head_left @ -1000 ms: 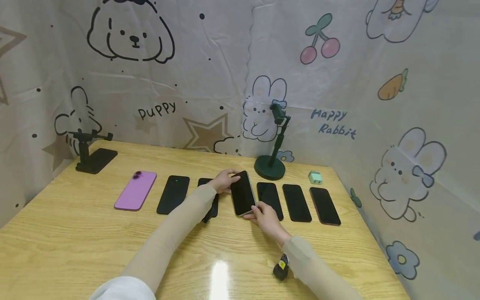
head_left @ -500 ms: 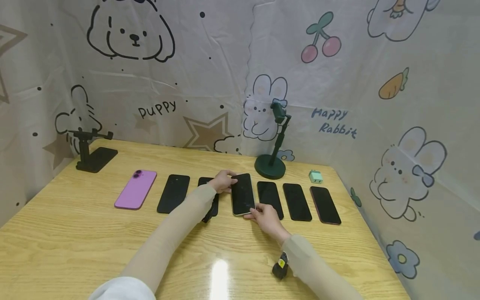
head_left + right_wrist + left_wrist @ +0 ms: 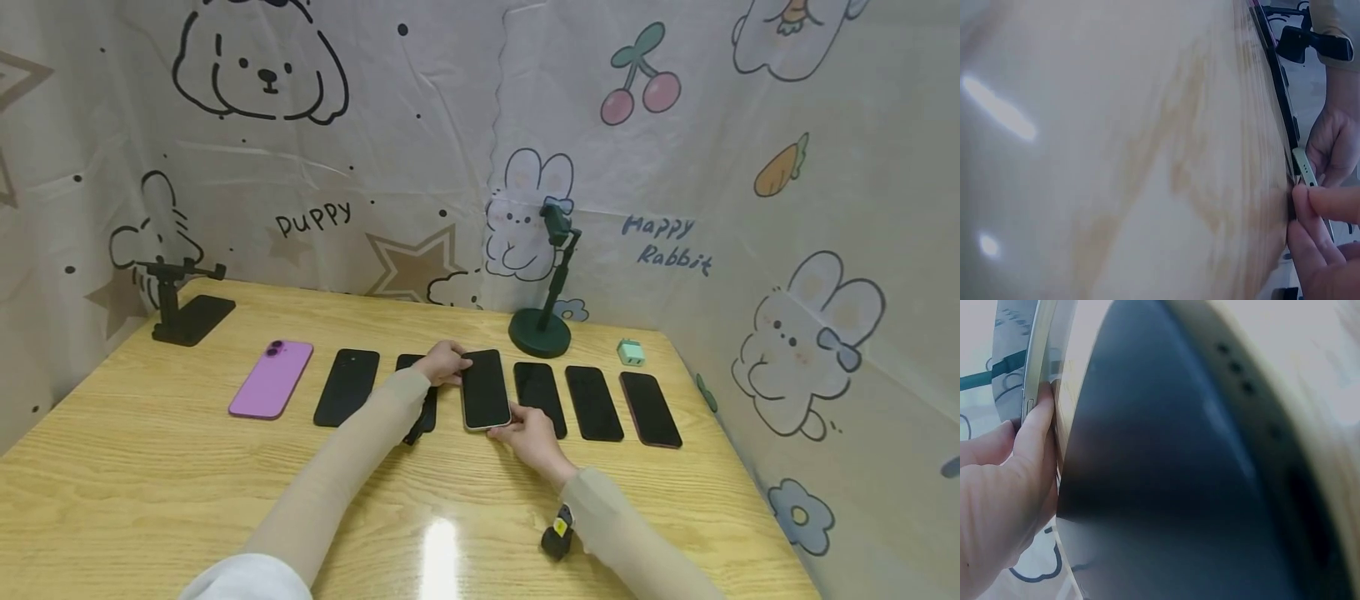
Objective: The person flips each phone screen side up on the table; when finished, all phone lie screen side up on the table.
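We were in a makeshift curtained booth: cartoon-printed cloth walled the wood-grain table along its far, left and right edges.

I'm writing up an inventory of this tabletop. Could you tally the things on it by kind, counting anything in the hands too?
Smartphones: 7
Phone stands: 2
Charger plug: 1
Total: 10

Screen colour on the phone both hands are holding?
The phone screen is black; clearest in the head view.
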The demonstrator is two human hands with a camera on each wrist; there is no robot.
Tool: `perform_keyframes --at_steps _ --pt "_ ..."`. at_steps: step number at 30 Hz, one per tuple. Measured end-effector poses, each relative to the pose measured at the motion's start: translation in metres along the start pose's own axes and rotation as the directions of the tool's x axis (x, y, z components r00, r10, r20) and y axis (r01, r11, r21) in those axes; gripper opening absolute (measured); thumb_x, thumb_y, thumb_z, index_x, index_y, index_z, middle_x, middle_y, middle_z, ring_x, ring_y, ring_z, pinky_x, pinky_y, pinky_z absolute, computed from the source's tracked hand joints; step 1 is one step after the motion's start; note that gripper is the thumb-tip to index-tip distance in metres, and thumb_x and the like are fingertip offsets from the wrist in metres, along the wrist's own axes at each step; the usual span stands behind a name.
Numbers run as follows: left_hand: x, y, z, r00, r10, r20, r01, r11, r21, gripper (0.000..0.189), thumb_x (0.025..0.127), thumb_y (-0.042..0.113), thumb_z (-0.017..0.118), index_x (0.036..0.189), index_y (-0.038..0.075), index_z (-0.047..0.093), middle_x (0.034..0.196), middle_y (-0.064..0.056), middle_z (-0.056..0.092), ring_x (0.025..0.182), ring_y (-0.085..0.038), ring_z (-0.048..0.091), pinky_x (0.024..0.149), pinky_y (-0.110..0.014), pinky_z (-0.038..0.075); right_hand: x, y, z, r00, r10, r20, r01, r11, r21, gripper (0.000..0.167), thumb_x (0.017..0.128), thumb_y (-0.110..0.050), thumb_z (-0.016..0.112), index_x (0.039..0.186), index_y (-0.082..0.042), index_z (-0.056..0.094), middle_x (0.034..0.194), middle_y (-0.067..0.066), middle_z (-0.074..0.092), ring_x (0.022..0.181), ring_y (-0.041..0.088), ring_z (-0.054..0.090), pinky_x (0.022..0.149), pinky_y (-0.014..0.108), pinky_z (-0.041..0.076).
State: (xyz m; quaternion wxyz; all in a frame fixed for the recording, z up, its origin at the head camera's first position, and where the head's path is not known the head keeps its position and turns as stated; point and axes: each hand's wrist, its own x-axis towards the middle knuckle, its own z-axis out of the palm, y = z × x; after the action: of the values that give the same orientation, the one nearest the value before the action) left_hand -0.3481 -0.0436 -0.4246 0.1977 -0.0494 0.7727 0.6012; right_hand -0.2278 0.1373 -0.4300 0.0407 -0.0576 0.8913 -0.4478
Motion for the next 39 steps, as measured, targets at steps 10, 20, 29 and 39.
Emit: perform_keyframes --at_steps 10,20,29,39 --pt "-0.007 0.0 -0.002 1.0 0.026 0.009 -0.027 1.0 0.014 0.036 0.099 0.009 0.051 0.134 0.003 0.045 0.135 -0.02 0.046 0.085 -0.017 0.054 0.065 -0.023 0.05 -0.002 -0.008 0.009 0.989 -0.044 -0.138 0.028 0.993 -0.117 0.044 0.072 -0.015 0.083 0.113 -0.004 0.071 0.076 0.003 0.072 0.072 0.012 0.06 0.073 0.032 0.047" --pt "-0.01 0.002 -0.001 0.999 0.038 0.006 -0.039 0.998 0.041 0.033 0.099 0.01 0.051 0.131 0.005 0.047 0.123 -0.018 0.05 0.073 -0.013 0.053 0.057 -0.02 0.046 0.001 -0.005 0.008 0.985 0.057 -0.16 -0.073 0.993 -0.094 0.052 0.068 -0.021 0.085 0.116 -0.006 0.07 0.087 0.004 0.074 0.087 0.019 0.064 0.082 0.039 0.049" --pt "-0.012 0.002 0.002 0.996 0.083 0.017 -0.084 0.994 0.066 0.022 0.099 0.008 0.05 0.121 0.005 0.046 0.097 -0.01 0.05 0.06 -0.011 0.047 0.052 -0.02 0.042 0.003 -0.007 0.009 0.989 0.041 -0.141 -0.058 0.991 -0.12 0.048 0.067 -0.015 0.085 0.111 0.0 0.071 0.092 0.009 0.075 0.087 0.019 0.067 0.082 0.039 0.051" --pt "0.055 -0.035 0.001 0.972 0.236 0.005 -0.229 0.934 0.274 0.024 0.091 0.021 0.066 0.109 0.01 0.055 0.088 -0.009 0.055 0.057 -0.014 0.05 0.053 -0.028 0.044 0.001 -0.008 0.007 0.989 0.074 -0.131 -0.09 0.988 -0.126 0.053 0.066 -0.012 0.083 0.114 0.005 0.068 0.106 0.016 0.071 0.107 0.028 0.064 0.091 0.043 0.05"
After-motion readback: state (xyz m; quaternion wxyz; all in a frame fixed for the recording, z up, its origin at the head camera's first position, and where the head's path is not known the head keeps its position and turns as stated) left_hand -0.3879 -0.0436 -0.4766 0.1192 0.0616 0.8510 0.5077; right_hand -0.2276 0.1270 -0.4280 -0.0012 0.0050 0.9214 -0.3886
